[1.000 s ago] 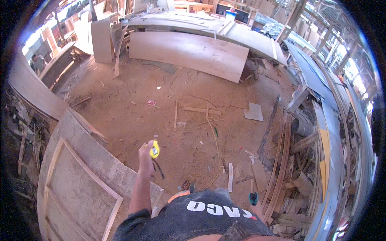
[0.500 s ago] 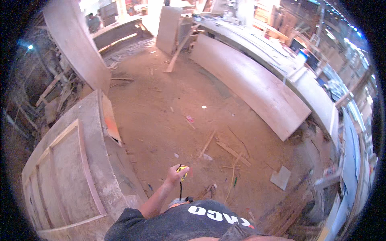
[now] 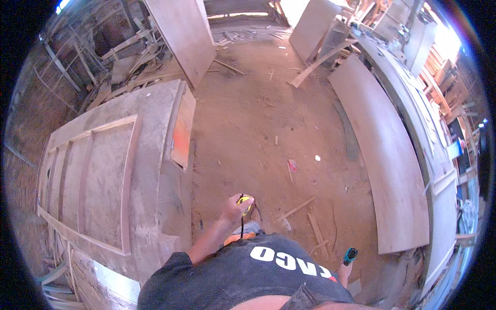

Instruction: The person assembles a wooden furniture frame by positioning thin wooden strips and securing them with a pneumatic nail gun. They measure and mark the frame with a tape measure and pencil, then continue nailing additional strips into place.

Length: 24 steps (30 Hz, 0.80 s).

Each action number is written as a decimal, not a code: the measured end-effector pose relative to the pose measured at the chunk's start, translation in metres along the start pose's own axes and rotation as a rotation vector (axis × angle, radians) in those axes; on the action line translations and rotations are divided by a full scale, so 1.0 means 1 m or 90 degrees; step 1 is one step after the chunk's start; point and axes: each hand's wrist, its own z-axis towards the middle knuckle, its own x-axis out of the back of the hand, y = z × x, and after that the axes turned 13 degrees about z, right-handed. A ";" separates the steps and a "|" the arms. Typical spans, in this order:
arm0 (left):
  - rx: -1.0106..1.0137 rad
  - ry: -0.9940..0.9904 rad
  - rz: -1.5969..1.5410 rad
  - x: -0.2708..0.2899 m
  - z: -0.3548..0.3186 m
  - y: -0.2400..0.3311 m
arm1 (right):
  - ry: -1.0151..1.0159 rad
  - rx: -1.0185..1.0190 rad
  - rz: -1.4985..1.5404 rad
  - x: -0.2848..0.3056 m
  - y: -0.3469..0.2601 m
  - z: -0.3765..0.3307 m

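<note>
My left hand (image 3: 235, 207) is closed around a yellow and black tape measure (image 3: 246, 204), held in front of my body, with a black strap hanging from it. Down at my right side, my right hand (image 3: 344, 270) is wrapped round a teal and black power tool (image 3: 351, 255); its exact kind is hard to tell. To my left lies a wooden frame with crossbars (image 3: 126, 188) on a large worn workbench (image 3: 152, 113), nearest to my left arm. Neither hand touches the bench.
A long wooden panel (image 3: 385, 155) leans along the right-hand bench (image 3: 431, 139). Another tall panel (image 3: 183, 36) stands at the far left, and a board (image 3: 315, 28) leans at the back. Wood scraps (image 3: 316, 232) lie on the dusty floor (image 3: 248, 129) ahead of me.
My view has swung to the left, so the workbench and frame sit further into the picture. My right hand with the teal tool has come into view. The tape measure stays in my left hand.
</note>
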 end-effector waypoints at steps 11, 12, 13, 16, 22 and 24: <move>-0.078 0.114 -0.004 0.073 0.249 0.126 | -0.258 -0.062 -0.157 -0.169 -0.269 0.147; -0.092 0.125 -0.016 0.078 0.270 0.128 | -0.263 -0.060 -0.172 -0.186 -0.291 0.166; -0.082 0.144 -0.009 0.084 0.289 0.128 | -0.270 -0.059 -0.187 -0.200 -0.313 0.186; -0.045 0.197 -0.005 0.104 0.344 0.133 | -0.304 -0.043 -0.220 -0.261 -0.373 0.252; 0.097 0.271 0.066 0.126 0.427 0.183 | -0.345 -0.017 -0.228 -0.391 -0.489 0.360; 0.055 0.285 0.032 0.138 0.474 0.188 | -0.345 0.010 -0.210 -0.437 -0.539 0.391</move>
